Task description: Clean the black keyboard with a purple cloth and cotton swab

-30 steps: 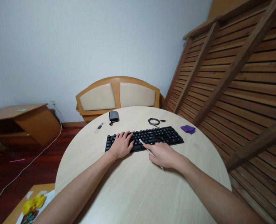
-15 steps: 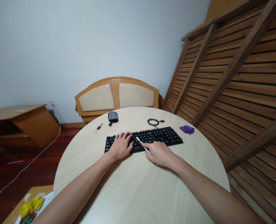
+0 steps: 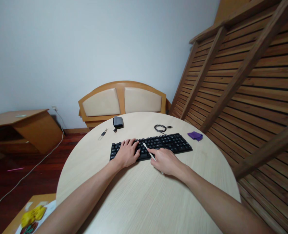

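A black keyboard (image 3: 168, 143) lies across the round table. My left hand (image 3: 126, 152) rests on the keyboard's left part, fingers spread over the keys and holding nothing. In my right hand (image 3: 167, 161) is a slim white toothbrush (image 3: 152, 156), gripped by the handle with the index finger stretched along it. Its head touches or hovers just over the keys right of my left hand; I cannot tell which. Behind the keyboard lies its coiled black cable (image 3: 160, 128) with a USB plug.
A purple cloth (image 3: 195, 135) lies right of the keyboard. At the table's (image 3: 146, 201) back left are a grey pouch (image 3: 118, 122) and a small clear-and-black item (image 3: 103, 134). A slatted wooden frame (image 3: 231, 81) leans on the right; a headboard (image 3: 121, 97) stands behind.
The toothbrush has shifted very slightly within or with my right hand. The keyboard and my left hand sit almost the same, a touch further right in view.
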